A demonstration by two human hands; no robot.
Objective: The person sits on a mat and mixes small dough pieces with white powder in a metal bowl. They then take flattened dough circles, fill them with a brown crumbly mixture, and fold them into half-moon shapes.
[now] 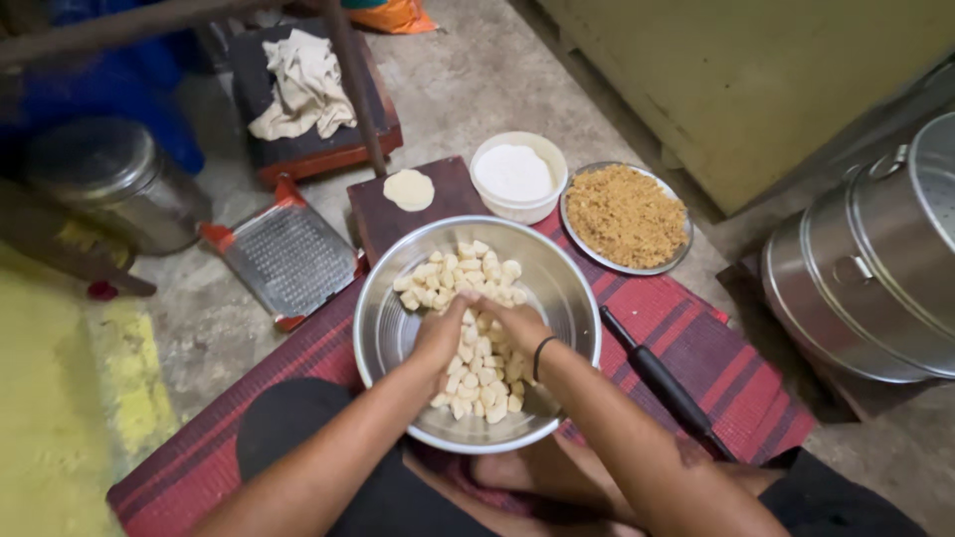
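Observation:
A steel bowl [567, 288] sits on a red striped mat in front of me, filled with several small pale dough pieces [468, 273]. Both my hands are inside it, pressed together above the pieces. My left hand [439, 334] and my right hand [510, 320] meet at the fingertips and appear to pinch one dough piece between them; the piece itself is mostly hidden. A black band circles my right wrist.
A black rolling pin [657, 379] lies right of the bowl. Behind stand a white bowl of flour [514, 175], a steel plate of brown crumbs [625, 216], a flat dough disc [409, 189] on a dark board, a metal grater [287, 259], and steel pots [865, 268] at right.

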